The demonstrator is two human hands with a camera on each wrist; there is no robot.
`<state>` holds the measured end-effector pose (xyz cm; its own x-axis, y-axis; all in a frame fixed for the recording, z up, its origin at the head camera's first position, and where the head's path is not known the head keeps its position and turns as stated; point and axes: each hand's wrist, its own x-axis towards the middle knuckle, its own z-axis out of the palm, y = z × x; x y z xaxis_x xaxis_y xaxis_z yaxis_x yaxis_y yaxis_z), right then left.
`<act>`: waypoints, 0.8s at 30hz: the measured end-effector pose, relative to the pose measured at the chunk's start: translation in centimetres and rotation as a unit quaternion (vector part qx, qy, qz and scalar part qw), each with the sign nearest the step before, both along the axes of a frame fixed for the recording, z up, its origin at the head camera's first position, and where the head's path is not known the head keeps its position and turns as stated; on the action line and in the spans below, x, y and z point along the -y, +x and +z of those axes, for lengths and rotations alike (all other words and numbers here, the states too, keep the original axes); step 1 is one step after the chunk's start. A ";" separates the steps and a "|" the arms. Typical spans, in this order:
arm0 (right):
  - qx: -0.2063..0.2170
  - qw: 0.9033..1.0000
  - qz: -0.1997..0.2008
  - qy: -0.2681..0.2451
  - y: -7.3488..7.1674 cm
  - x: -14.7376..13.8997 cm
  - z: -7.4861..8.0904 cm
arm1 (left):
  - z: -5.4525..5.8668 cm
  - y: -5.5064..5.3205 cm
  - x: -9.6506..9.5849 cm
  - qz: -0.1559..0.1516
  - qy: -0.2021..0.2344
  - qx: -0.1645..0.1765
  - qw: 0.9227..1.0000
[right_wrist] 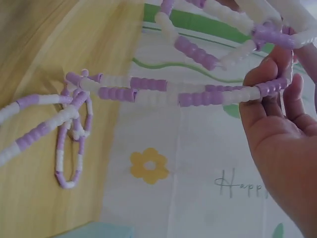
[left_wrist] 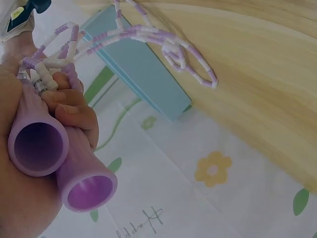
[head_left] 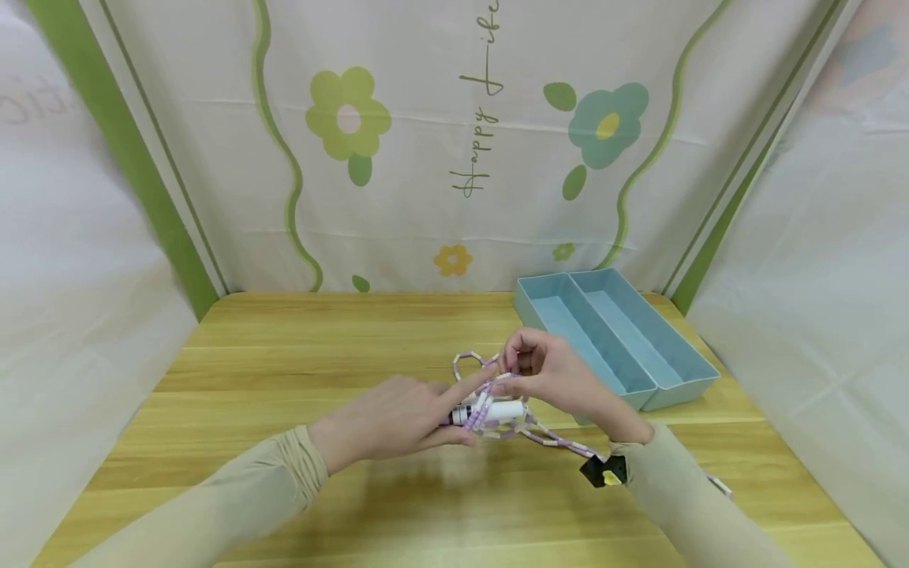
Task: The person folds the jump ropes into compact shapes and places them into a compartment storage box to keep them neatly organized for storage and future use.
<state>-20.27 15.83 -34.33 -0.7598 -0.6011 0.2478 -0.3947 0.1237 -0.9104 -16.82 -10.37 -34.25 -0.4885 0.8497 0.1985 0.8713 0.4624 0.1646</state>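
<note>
A beaded jump rope (right_wrist: 203,97) in purple and white is bunched between the two hands above the table. My left hand (head_left: 398,418) grips its two handles side by side; their flared purple ends (left_wrist: 38,144) face the left wrist camera. White barrel parts (head_left: 506,410) of the handles show beyond the left fingers, with strands of beads lying across them. My right hand (head_left: 557,375) pinches a doubled strand between thumb and fingers, close by the left index finger. Loose loops trail from the bundle, some down over the wooden tabletop.
Two long light-blue trays (head_left: 625,339) stand side by side at the back right of the wooden table (head_left: 284,379), just behind the right hand. Printed fabric (head_left: 412,197) hangs along the back and both sides. A black wrist device (head_left: 604,471) sits on the right sleeve.
</note>
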 end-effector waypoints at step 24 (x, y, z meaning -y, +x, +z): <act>0.147 0.984 0.062 -0.085 -1.9 1.1 -6.1 | 1.2 -0.9 0.9 0.009 0.050 0.136 0.989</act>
